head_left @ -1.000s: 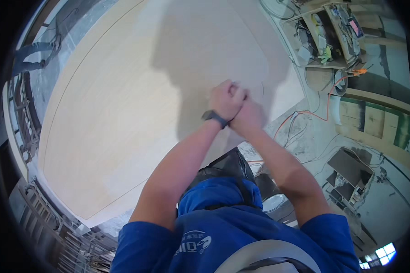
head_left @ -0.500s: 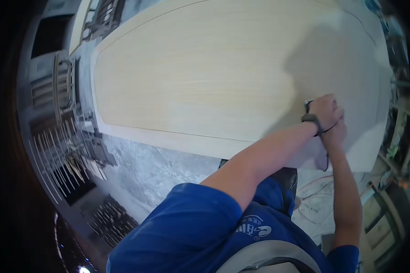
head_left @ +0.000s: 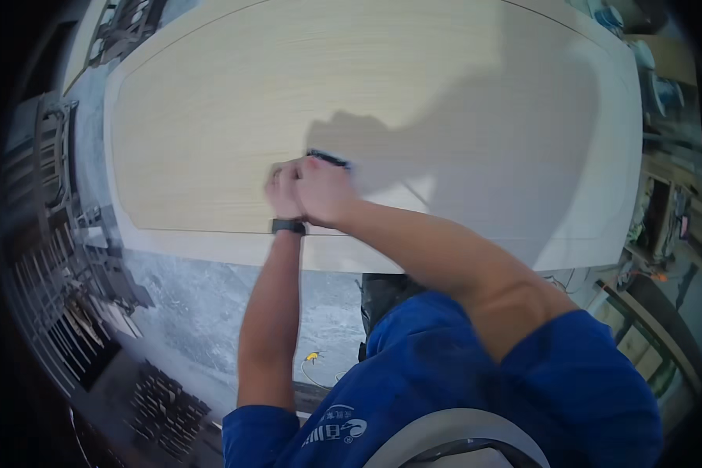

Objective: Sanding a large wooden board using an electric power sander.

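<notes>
Broad shadow [head_left: 515, 148] across pale panel [head_left: 210, 117]; picture edges dark, bent.

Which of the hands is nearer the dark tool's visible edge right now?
Right. The right hand is immediately beside the dark tool's visible edge; the left hand is farther left, against the right. Any contact underneath is hidden.

You, in a blue short-sleeved shirt [head_left: 437, 351], with white lettering and a rounded emblem [head_left: 335, 425] printed across the chest. Plain blue cuffs edge your left sleeve [head_left: 261, 437] and right sleeve [head_left: 577, 366]. A dark wristband [head_left: 288, 226] circles your wrist below your bare left hand [head_left: 285, 191]; your right hand [head_left: 324, 191] is bare too. Black clothing [head_left: 386, 292] shows past the shirt; a pale grey band [head_left: 460, 423] curves at the neck.
</notes>
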